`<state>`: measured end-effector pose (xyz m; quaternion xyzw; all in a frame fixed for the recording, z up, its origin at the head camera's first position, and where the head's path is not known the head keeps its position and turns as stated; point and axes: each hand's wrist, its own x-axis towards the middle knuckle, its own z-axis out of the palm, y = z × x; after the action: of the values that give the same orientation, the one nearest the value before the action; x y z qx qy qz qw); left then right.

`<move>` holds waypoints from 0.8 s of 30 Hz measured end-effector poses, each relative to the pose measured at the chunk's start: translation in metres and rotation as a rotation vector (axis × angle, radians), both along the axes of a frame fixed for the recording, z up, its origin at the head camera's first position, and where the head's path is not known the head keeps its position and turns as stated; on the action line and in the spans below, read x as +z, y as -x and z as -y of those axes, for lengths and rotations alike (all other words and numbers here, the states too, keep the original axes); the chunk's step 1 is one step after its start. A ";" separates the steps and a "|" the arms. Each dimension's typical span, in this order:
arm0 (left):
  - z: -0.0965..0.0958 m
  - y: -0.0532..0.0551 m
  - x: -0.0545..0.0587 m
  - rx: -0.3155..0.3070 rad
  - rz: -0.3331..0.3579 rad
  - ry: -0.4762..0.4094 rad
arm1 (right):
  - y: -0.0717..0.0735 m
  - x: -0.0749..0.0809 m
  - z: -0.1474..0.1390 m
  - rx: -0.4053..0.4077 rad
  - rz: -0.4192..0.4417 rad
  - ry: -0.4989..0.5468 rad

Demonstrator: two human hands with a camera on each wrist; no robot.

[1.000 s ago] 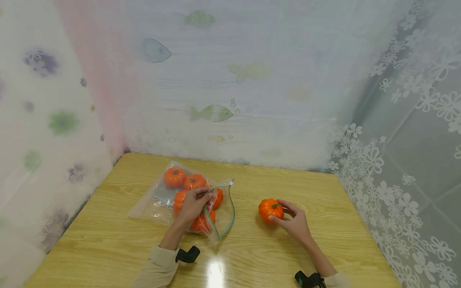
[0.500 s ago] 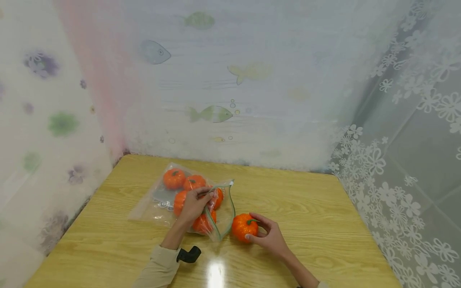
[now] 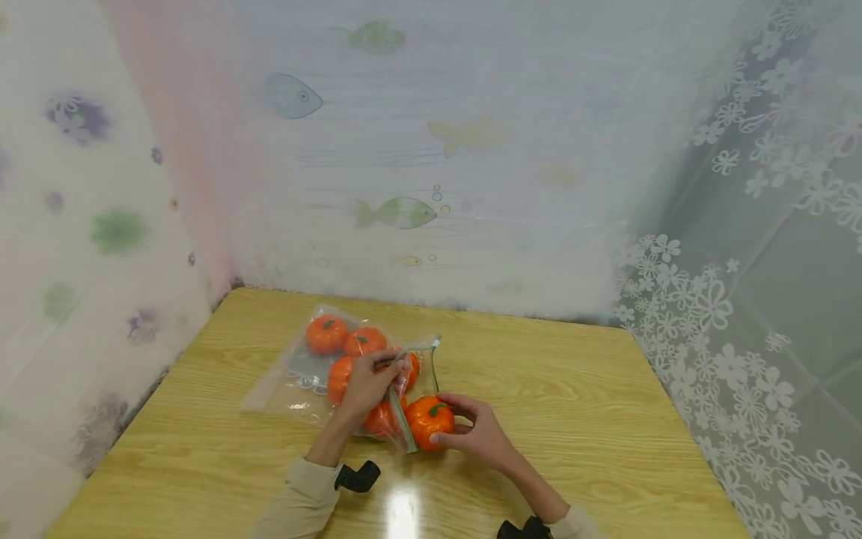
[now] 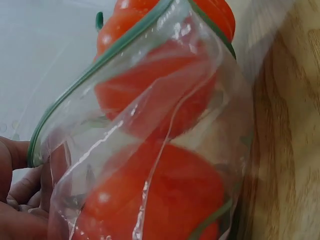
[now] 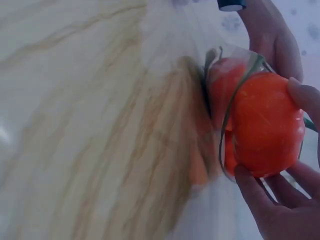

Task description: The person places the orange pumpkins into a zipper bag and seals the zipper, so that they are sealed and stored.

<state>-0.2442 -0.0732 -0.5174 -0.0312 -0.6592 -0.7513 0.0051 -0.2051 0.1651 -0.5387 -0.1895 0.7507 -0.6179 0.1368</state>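
A clear zip bag (image 3: 276, 389) with a green zip edge lies on its side, its mouth facing right. Several small orange pumpkins (image 3: 327, 334) are inside it. My left hand (image 3: 364, 385) pinches the upper layer of the bag at the mouth; in the left wrist view its fingers (image 4: 20, 155) hold the green zip edge. My right hand (image 3: 481, 432) grips one more orange pumpkin (image 3: 429, 423) with a green stem, right at the bag's mouth. In the right wrist view this pumpkin (image 5: 270, 125) overlaps the green rim, thumb and fingers around it.
The bag rests on a wooden table (image 3: 552, 374), toward its left half. Behind the table hangs a pale curtain (image 3: 512, 224) printed with fish. Patterned sheets with flowers stand at the left and right sides.
My right hand has carried the pumpkin leftward from the right of the table to the bag's mouth. My left hand keeps its pinch on the bag, almost unmoved.
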 end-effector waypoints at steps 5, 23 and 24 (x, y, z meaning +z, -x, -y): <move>-0.002 0.001 0.001 0.006 -0.009 -0.002 | 0.005 0.001 0.010 0.071 -0.001 -0.020; 0.000 -0.003 0.009 0.041 -0.067 0.133 | 0.007 0.001 0.034 0.039 -0.095 -0.053; 0.000 -0.003 0.009 0.043 -0.067 0.136 | 0.008 0.000 0.033 0.058 -0.087 -0.055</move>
<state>-0.2410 -0.0735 -0.5079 -0.0428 -0.7087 -0.7030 0.0412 -0.2130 0.1319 -0.5384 -0.2340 0.7667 -0.5842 0.1273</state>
